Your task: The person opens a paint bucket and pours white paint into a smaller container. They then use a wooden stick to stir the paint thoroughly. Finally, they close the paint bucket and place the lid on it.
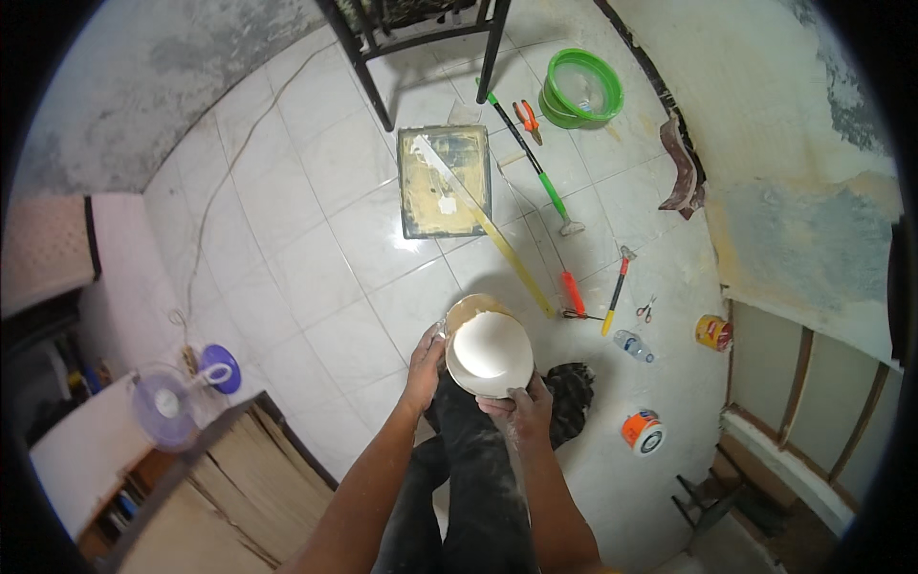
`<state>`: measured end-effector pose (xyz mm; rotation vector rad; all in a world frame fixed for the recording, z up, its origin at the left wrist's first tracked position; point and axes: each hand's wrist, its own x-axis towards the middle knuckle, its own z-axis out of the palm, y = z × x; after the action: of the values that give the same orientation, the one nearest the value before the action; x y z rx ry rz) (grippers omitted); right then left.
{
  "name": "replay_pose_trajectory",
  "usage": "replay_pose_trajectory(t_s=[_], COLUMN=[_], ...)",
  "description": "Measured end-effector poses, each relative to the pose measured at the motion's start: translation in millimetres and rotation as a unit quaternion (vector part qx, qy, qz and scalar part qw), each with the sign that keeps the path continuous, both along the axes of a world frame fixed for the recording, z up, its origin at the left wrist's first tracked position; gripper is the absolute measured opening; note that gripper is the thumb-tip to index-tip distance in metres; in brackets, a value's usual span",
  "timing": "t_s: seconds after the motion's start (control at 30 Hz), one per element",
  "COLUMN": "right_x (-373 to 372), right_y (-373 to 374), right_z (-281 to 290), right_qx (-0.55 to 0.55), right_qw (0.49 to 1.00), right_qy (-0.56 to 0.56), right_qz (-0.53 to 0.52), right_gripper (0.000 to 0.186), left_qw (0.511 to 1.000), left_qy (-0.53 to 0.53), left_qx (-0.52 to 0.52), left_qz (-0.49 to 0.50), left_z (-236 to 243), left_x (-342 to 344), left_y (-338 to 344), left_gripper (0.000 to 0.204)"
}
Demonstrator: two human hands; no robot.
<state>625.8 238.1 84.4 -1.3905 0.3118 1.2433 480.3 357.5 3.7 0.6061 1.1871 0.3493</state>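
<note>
Between my two hands is a round pot (463, 316) with a tan-stained inner wall and a smooth white substance (490, 346) in it, liquid or powder, I cannot tell. My left hand (423, 368) grips its left side, fingers partly hidden behind the wall. At the lower right rim, my right hand (524, 404) holds on with the thumb over the edge and white smears on the skin. The pot is held above my dark trousers (478, 469). Beyond it, a long yellow-and-white straightedge (507, 253) lies across a paint-smeared square tray (416, 206).
Toward the right lie a black-and-green pole (526, 153), orange pliers (527, 122), a red-handled tool (572, 292), a scraper (620, 292), scissors (646, 308) and a plastic bottle (633, 346). A green bucket (581, 91), an orange-and-white tub (644, 433) and a purple fan (167, 407) stand around.
</note>
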Motion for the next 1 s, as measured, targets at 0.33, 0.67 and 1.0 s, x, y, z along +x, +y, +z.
replay_pose_trajectory(t_s=[0.33,0.67,1.0], right_x=[10,-12,-14], right_y=[88,76,14], right_z=[-27,-78,-111], right_qx=[-0.063,-0.189,-0.239], right_qw=[0.995,0.932,0.89], right_qy=[0.005,-0.025,0.022], right_qz=[-0.077,-0.307,-0.389], right_gripper=[0.062,0.058,0.053], left_qw=[0.979,0.903,0.958], left_qy=[0.12,0.224,0.152], left_qx=[-0.038,-0.157,-0.182], left_qz=[-0.161,-0.33,-0.165], left_z=[-155,-302,-392], left_x=[-9,168,267], left_y=[80,148,87], left_gripper=[0.055,0.063,0.046])
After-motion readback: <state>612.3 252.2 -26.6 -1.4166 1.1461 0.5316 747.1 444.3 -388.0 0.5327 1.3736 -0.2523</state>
